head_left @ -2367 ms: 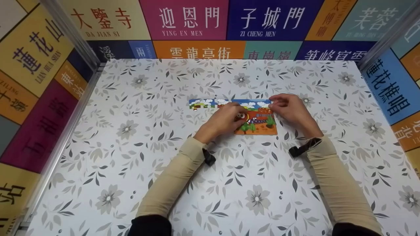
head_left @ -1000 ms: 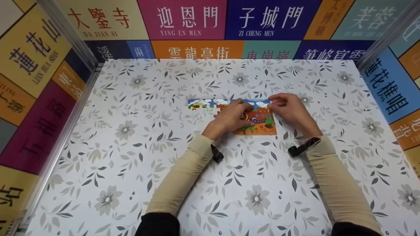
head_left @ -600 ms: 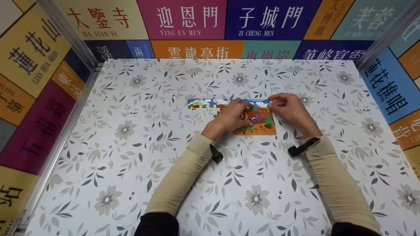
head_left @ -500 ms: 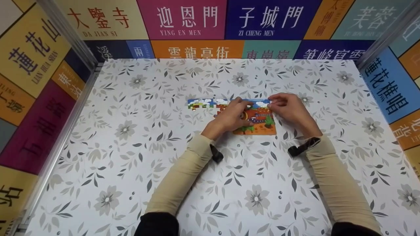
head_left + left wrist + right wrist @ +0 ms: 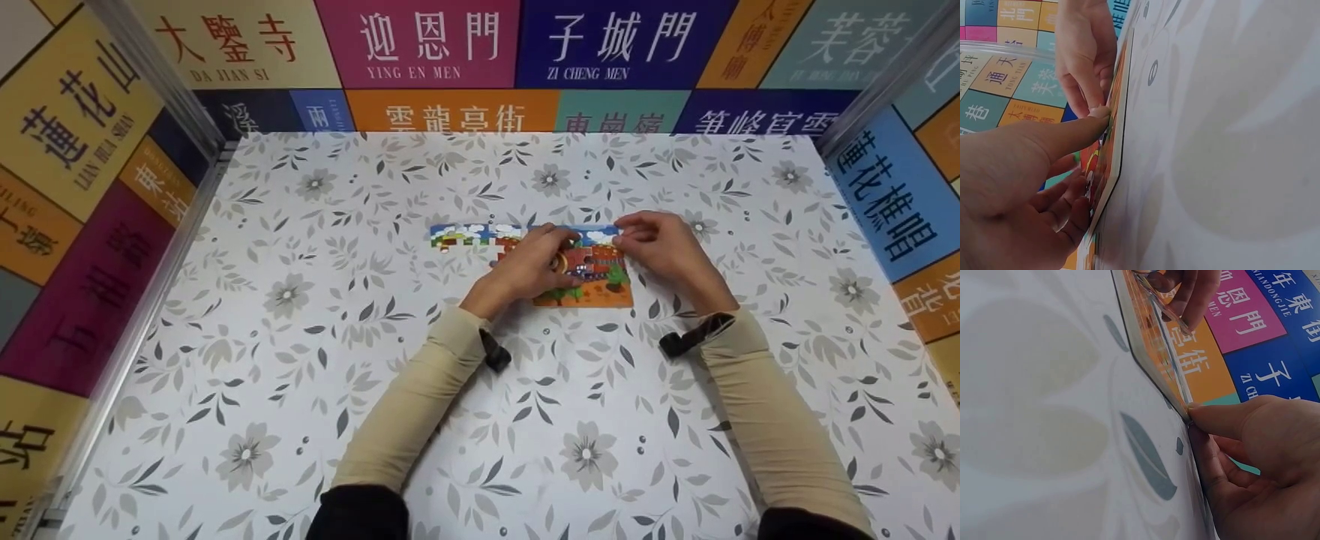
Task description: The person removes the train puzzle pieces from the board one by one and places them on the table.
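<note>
Left hand (image 5: pixel 523 264) shifted rightward across the puzzle (image 5: pixel 604 291); whether it grips anything, I can't tell. Right hand (image 5: pixel 664 241) pinches the puzzle's far right corner.

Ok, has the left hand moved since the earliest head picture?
Yes: against the flower printed on the table, the left hand has shifted right, towards the right hand.
</note>
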Motion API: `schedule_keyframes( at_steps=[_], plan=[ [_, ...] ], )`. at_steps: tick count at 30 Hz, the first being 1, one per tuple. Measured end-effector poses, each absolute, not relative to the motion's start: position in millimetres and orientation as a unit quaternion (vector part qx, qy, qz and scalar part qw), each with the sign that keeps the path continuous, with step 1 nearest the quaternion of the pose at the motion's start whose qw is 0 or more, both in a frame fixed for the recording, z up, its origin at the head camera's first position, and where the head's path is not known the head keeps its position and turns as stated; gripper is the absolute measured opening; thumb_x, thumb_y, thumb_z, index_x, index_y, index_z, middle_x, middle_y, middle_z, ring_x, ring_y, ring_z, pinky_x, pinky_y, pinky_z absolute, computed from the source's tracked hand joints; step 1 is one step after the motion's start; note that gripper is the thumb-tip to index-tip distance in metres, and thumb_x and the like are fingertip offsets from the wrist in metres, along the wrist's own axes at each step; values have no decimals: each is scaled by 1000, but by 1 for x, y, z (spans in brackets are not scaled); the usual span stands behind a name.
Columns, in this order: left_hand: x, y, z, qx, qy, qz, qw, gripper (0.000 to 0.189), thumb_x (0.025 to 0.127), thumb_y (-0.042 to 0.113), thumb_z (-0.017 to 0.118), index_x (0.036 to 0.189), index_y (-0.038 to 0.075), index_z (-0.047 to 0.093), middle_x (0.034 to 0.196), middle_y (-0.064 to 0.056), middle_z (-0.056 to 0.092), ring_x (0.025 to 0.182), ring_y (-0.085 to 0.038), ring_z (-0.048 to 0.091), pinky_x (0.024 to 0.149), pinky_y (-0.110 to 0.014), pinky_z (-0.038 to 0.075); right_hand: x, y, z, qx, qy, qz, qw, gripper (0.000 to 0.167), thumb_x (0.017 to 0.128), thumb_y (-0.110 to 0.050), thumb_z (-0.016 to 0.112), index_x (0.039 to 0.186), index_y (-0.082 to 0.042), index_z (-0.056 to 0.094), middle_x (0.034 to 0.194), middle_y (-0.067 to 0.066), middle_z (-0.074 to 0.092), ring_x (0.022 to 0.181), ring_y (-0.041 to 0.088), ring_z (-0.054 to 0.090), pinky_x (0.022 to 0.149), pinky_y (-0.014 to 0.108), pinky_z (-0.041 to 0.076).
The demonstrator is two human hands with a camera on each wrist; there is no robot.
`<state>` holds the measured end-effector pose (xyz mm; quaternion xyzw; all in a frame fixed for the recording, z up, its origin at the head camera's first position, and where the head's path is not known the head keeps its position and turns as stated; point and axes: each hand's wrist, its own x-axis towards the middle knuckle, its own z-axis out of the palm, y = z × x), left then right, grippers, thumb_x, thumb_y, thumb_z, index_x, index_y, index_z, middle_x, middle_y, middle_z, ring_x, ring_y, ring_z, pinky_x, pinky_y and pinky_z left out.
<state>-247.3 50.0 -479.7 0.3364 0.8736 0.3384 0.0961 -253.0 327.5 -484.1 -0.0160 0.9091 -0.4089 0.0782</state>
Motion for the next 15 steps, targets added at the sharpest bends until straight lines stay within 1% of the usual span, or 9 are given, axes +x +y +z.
schedule_keyframes(
  at_steps=[2, 5, 8, 10, 12, 15],
  plan=[
    [-249, 51, -480, 341, 870, 346, 91, 67, 98, 29, 83, 154, 5, 56, 131, -12, 65, 113, -22, 64, 98, -36, 54, -253, 328, -484, -16, 909, -409, 77, 43, 104, -30, 75, 143, -12, 68, 129, 14, 74, 115, 22, 72, 92, 21, 53],
    [-250, 52, -481, 342, 865, 356, 86, 63, 98, 24, 83, 152, 4, 58, 125, -13, 67, 107, -22, 67, 92, -33, 57, -254, 328, -485, -18, 910, -407, 74, 42, 104, -28, 75, 142, -12, 69, 128, 15, 75, 111, 17, 71, 90, 19, 52],
    [-250, 52, -480, 340, 866, 358, 83, 59, 99, 21, 82, 151, 4, 60, 125, -11, 68, 108, -22, 67, 92, -32, 56, -253, 327, -485, -21, 912, -404, 69, 40, 104, -26, 75, 141, -12, 70, 127, 15, 75, 104, 8, 71, 88, 16, 52],
    [-250, 51, -480, 342, 864, 359, 82, 59, 99, 21, 82, 151, 4, 60, 127, -12, 68, 109, -23, 68, 93, -33, 57, -253, 326, -484, -23, 912, -405, 67, 40, 104, -25, 75, 141, -11, 70, 127, 16, 75, 102, 5, 70, 87, 15, 52],
    [-250, 51, -479, 344, 864, 358, 83, 60, 99, 21, 82, 152, 4, 59, 128, -12, 68, 110, -23, 68, 93, -33, 57, -252, 326, -484, -22, 911, -406, 68, 40, 104, -26, 75, 140, -10, 70, 127, 17, 75, 102, 6, 70, 87, 16, 52],
    [-251, 49, -477, 343, 868, 350, 81, 60, 99, 22, 82, 151, 4, 60, 129, -11, 70, 111, -22, 70, 95, -32, 58, -252, 326, -484, -16, 909, -410, 73, 41, 104, -28, 76, 140, -11, 70, 127, 17, 75, 105, 12, 72, 89, 19, 53]
  ],
)
